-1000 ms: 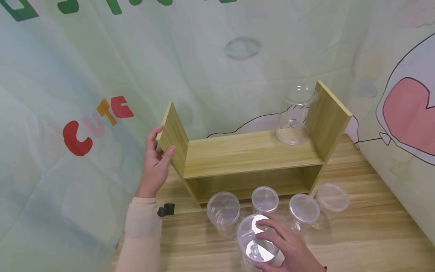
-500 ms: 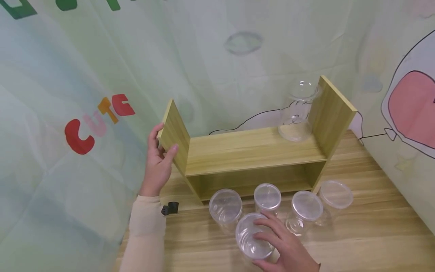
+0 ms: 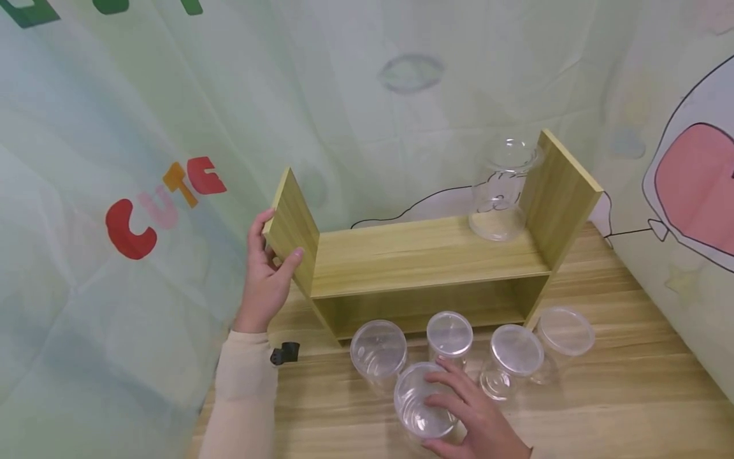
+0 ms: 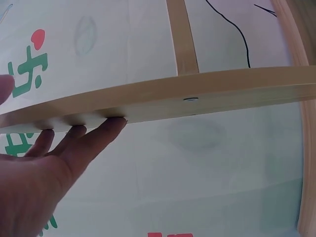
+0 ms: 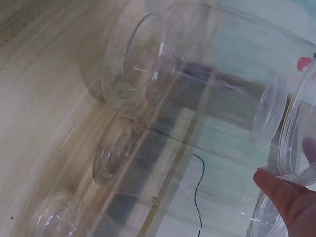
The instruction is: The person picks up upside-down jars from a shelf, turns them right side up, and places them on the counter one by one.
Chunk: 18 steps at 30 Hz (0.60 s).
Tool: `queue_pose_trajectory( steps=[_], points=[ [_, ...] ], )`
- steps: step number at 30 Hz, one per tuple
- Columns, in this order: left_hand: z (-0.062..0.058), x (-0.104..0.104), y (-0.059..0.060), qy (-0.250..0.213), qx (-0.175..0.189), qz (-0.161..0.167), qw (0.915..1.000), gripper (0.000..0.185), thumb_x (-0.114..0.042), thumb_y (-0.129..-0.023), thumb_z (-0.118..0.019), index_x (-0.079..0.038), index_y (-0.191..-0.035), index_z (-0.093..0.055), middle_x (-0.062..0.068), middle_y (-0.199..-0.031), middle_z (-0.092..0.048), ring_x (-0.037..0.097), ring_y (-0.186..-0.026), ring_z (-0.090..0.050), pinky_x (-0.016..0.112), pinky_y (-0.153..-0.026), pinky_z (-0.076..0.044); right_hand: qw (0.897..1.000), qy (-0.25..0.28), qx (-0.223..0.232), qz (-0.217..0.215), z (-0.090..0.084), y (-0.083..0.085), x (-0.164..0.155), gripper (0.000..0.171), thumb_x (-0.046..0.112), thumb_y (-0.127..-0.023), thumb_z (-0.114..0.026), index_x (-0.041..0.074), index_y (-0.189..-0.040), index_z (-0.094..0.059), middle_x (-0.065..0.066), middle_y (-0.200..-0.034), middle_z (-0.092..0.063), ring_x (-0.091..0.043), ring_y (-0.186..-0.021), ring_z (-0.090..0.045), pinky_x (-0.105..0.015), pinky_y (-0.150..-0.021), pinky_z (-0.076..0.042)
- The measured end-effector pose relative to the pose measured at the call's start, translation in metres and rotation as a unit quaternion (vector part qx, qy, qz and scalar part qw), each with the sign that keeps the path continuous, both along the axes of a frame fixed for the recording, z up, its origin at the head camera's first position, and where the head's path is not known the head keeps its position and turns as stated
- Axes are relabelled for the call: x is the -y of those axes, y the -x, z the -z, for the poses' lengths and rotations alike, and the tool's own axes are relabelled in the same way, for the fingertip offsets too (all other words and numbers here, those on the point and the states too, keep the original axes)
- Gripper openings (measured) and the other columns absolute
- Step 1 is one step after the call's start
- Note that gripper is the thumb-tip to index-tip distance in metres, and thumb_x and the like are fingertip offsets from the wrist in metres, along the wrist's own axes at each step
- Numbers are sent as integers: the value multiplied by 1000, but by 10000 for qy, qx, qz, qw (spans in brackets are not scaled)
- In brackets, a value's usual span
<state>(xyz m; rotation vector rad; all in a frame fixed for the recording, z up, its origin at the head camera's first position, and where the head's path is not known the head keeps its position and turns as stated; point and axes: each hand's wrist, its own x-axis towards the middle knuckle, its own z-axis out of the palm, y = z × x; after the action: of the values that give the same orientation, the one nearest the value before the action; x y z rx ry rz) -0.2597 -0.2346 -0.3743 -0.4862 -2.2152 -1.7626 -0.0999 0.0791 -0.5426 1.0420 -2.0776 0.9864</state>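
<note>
My left hand (image 3: 265, 287) holds the left side panel of a light wooden shelf (image 3: 424, 255), thumb in front and fingers on the outer side. In the left wrist view its fingertips (image 4: 116, 124) press the panel's outer face. My right hand (image 3: 478, 414) grips a clear lidded jar (image 3: 411, 408) by its lid, fingers and thumb spread across the rim. In the right wrist view a fingertip (image 5: 265, 177) is right at the lid's edge, and the jar's transparent body fills much of the picture. This jar stands nearest me, in front of the shelf.
Several other clear lidded jars line the shelf's front, among them a wide jar (image 3: 378, 350) left and a small jar (image 3: 450, 335) behind the held one. Another clear jar (image 3: 497, 197) stands on the upper board's right end. A printed curtain (image 3: 344, 127) hangs behind the wooden table (image 3: 631, 395).
My right hand and its jar have shifted slightly left, closer to the wide jar. Bright glare on the lid has faded. My left hand keeps its hold on the panel.
</note>
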Motion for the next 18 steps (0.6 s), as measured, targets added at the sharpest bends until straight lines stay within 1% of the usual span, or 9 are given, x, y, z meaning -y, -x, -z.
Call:
queue_pose_trajectory(
  steps=[5,11,18],
  points=[
    [-1,0,1,47,-29,64,10000,67,-2,-99,-55,-30,-151,-24,12,-131,-43,38,-112,-53,34,-76,-56,10000,-10,-49,54,4,-1,1,42,49,-85,-74,13,-106,-67,-14,-128,-57,-42,-131,-44,-36,-117,-23],
    [-1,2,1,104,-16,52,9999,69,5,-97,-51,-29,-151,-24,11,-130,-43,37,-111,-52,32,-74,-56,10000,-9,49,66,10,-2,2,42,49,-84,-75,14,-106,-67,-13,-129,-57,-42,-131,-44,-36,-117,-22],
    [-1,2,0,126,-44,55,9999,69,7,-97,-49,-29,-151,-24,12,-131,-43,35,-113,-52,31,-76,-55,9998,57,168,101,14,-3,5,43,48,-82,-78,14,-106,-66,-13,-129,-57,-42,-130,-44,-34,-117,-22]
  ],
)
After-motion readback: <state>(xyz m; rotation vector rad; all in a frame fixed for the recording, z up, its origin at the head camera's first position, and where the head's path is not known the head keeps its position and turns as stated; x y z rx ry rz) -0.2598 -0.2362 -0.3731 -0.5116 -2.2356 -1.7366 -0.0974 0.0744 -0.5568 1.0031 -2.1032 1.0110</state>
